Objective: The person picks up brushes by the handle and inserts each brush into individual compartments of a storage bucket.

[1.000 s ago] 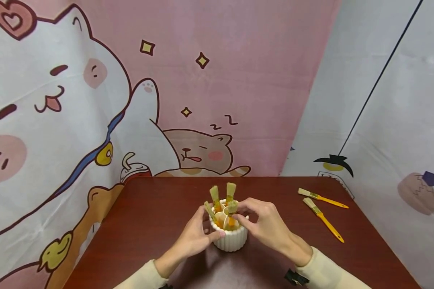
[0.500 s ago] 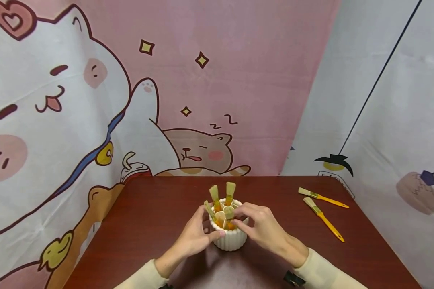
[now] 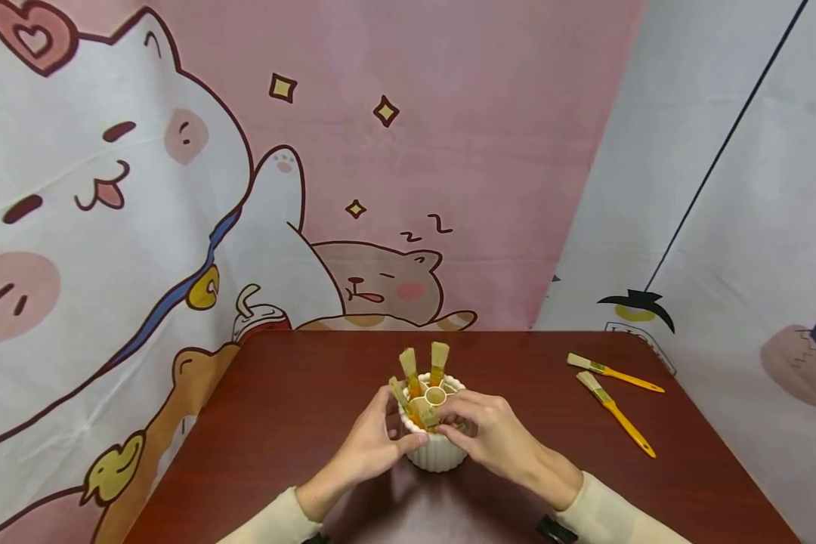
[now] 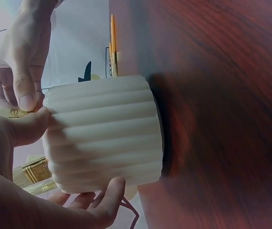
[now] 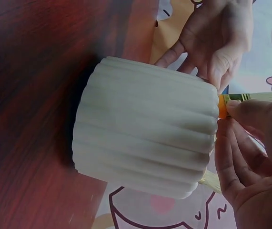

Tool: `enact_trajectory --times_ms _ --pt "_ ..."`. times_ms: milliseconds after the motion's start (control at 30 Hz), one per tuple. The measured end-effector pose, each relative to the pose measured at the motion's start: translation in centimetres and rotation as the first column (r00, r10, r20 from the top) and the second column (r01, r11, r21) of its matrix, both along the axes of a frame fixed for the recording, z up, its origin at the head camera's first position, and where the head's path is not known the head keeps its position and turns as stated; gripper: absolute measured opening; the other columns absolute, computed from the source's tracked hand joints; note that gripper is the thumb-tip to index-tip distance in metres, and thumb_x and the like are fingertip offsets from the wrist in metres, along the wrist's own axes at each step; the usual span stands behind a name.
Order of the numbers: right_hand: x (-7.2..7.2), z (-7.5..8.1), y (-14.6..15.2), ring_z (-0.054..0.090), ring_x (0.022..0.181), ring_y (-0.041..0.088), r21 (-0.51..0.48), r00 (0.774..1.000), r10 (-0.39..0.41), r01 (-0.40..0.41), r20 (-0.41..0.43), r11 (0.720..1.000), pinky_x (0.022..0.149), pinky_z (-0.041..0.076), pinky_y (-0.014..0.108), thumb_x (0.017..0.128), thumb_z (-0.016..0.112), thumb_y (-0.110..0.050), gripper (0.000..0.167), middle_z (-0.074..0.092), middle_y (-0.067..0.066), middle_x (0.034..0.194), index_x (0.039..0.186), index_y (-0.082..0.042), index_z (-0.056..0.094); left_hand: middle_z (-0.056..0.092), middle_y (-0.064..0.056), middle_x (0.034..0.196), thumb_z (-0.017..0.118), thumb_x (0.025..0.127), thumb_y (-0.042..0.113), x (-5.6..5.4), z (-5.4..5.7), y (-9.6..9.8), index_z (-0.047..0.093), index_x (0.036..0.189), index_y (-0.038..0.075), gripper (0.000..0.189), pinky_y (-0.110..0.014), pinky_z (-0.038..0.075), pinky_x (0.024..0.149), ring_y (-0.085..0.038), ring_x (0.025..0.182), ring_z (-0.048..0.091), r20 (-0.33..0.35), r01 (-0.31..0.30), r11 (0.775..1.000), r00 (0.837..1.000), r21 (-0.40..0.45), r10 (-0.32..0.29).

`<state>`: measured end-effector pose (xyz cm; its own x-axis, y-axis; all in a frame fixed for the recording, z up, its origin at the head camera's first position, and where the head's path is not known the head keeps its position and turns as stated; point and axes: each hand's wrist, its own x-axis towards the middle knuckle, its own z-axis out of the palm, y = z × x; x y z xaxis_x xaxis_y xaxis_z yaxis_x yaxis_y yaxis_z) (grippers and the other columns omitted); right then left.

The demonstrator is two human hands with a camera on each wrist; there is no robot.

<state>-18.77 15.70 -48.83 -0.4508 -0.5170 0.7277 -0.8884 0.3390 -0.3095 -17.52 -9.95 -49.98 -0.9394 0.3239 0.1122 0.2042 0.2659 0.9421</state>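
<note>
A white fluted brush holder (image 3: 437, 455) with round compartments stands on the table. My left hand (image 3: 366, 446) grips its left side, thumb at the front rim and fingers around the wall. At the front of the rim my right hand (image 3: 499, 438) pinches a paintbrush (image 5: 243, 97) near its metal ferrule, its orange handle down in the holder and bristles up. Three other paintbrushes stand bristles-up in it: one leaning left (image 3: 397, 391), one at the back left (image 3: 409, 364) and one at the back (image 3: 439, 363). Their lower handles are hidden inside.
Two paintbrushes with yellow handles lie at the right of the dark red table (image 3: 299, 378): the farther brush (image 3: 615, 372) and the nearer brush (image 3: 615, 412). A cartoon-printed cloth (image 3: 489, 189) hangs behind the table's far edge.
The pinched paintbrush has sunk lower into the holder, its bristles now close to the front rim, with my right hand following down slightly. My left hand keeps its grip on the holder.
</note>
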Motion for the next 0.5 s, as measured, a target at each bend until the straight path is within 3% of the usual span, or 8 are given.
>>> enact_trajectory --times_ms 200,500 --pt "0.13 -0.07 -0.11 0.079 0.089 0.008 0.025 0.999 0.000 -0.001 0.042 1.000 0.074 0.066 0.019 0.089 0.098 0.004 0.030 0.085 0.001 0.108 0.112 -0.011 0.086 0.064 -0.031 0.161 0.094 0.097 0.009 -0.02 0.10 0.08 0.046 0.166 -0.003 0.085 -0.068 0.063 0.116 -0.051 0.145 0.071 0.003 0.004 1.000 1.000 0.013 -0.004" --pt "0.32 -0.09 -0.06 0.081 0.093 0.012 0.054 1.000 -0.015 0.016 -0.010 0.998 0.071 0.062 0.012 0.088 0.100 0.000 0.031 0.086 0.003 0.110 0.116 -0.008 0.088 0.064 -0.031 0.162 0.095 0.097 0.013 0.11 0.16 0.04 0.045 0.168 -0.002 0.088 -0.068 0.064 0.114 -0.050 0.144 0.072 0.002 -0.008 1.000 1.000 -0.025 0.008"
